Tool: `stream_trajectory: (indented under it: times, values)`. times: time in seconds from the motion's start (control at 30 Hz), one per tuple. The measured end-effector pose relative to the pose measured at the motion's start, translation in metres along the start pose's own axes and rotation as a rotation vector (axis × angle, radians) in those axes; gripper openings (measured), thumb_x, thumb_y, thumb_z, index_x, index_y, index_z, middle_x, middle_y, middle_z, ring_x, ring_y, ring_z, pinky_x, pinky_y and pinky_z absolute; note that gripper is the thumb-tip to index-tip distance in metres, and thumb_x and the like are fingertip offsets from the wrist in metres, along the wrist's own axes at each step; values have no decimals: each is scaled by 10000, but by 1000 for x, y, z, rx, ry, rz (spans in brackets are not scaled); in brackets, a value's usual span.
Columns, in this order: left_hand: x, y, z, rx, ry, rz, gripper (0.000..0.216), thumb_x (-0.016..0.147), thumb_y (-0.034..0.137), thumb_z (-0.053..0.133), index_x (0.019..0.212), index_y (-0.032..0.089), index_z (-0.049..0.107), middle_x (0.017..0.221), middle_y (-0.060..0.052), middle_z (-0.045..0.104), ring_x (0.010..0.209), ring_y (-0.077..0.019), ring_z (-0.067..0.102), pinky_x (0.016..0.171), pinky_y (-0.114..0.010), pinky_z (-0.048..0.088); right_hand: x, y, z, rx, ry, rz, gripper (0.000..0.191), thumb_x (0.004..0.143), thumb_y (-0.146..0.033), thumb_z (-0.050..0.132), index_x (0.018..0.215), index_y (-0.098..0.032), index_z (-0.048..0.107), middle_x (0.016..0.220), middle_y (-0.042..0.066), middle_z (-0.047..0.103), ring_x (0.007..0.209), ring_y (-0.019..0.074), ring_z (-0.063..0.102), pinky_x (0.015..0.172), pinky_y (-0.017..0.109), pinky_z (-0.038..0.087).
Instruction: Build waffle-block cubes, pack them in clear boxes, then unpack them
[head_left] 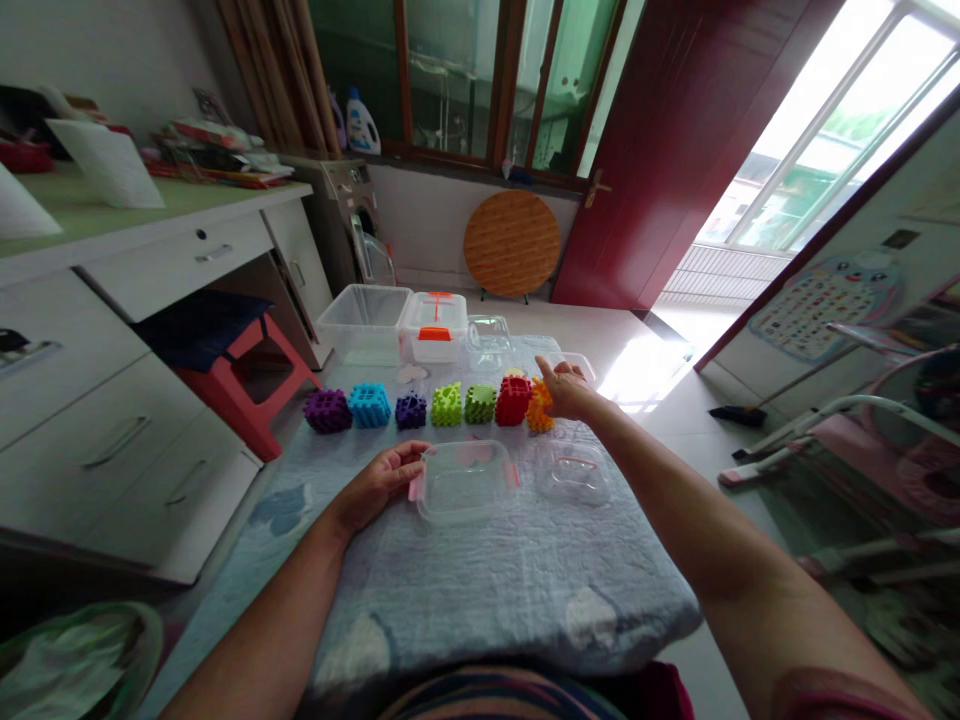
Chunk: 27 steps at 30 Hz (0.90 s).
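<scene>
My left hand [381, 482] rests on the blue cloth, its curled fingers against the left edge of a clear plastic container [465, 482] with pink clips. My right hand [564, 390] reaches forward over an orange toy block [537, 409], fingers curled at its top. A row of knobbly blocks lies across the cloth: purple [328, 410], blue [370, 405], dark purple [411, 410], two green ones [447, 404], [480, 403] and red [513, 400]. A clear lid [574, 473] lies right of the container.
Behind the row stand an open clear box [364, 320], a white box with orange clips [433, 327] and a small clear tub [489, 340]. A red stool [247, 375] and white drawers [112, 400] are left; a chair frame [862, 440] right.
</scene>
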<state>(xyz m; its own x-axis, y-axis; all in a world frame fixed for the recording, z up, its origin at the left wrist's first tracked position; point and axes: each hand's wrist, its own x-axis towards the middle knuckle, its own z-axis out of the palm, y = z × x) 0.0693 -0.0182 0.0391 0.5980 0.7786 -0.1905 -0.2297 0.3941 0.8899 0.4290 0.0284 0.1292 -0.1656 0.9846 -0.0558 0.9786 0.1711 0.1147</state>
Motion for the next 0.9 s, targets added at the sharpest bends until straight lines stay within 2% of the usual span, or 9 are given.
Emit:
stream_trajectory:
  times: [0.3, 0.53, 0.6, 0.7, 0.8, 0.9]
  values:
    - [2, -3, -3, -3, 7, -5, 416, 726, 312, 803, 1084, 168, 648, 991, -56, 705, 851, -171, 664, 777, -262, 495, -11, -2, -11, 22, -1, 9, 1042, 681, -287, 690, 1519, -40, 122, 1048, 173, 659, 1233, 353, 431, 1002, 415, 256]
    - [2, -3, -4, 30, 36, -13, 445, 717, 345, 807, 1089, 168, 640, 872, -26, 673, 785, -163, 641, 698, -247, 479, -43, -7, -40, 158, 157, -22, 1030, 662, -306, 680, 1519, -63, 162, 1142, 182, 649, 1234, 381, 428, 999, 474, 303]
    - [2, -3, -3, 33, 30, -9, 439, 714, 348, 808, 1080, 168, 643, 900, -32, 677, 802, -161, 638, 715, -248, 479, -55, -20, -52, 206, 175, -73, 1003, 673, -305, 668, 1514, -68, 175, 1176, 185, 633, 1204, 364, 467, 995, 465, 336]
    - [1, -2, -2, 36, 27, -5, 449, 702, 360, 814, 1071, 166, 648, 924, -38, 675, 803, -156, 630, 718, -245, 474, -70, -52, -67, 275, 131, -162, 916, 694, -281, 656, 1482, -73, 236, 1224, 196, 606, 1116, 319, 546, 945, 408, 407]
    - [1, -1, -1, 54, 48, 7, 459, 695, 357, 816, 1074, 157, 653, 858, -27, 656, 769, -154, 620, 688, -242, 461, -77, -88, -73, 333, 25, -296, 774, 711, -241, 646, 1415, -118, 348, 1231, 171, 617, 1060, 278, 589, 892, 361, 450]
    - [0, 0, 0, 60, 51, 15, 456, 697, 352, 811, 1077, 151, 658, 822, -20, 642, 758, -156, 615, 685, -246, 455, -78, -111, -70, 394, -88, -403, 677, 712, -224, 661, 1345, -148, 432, 1253, 143, 621, 1096, 259, 595, 904, 332, 462]
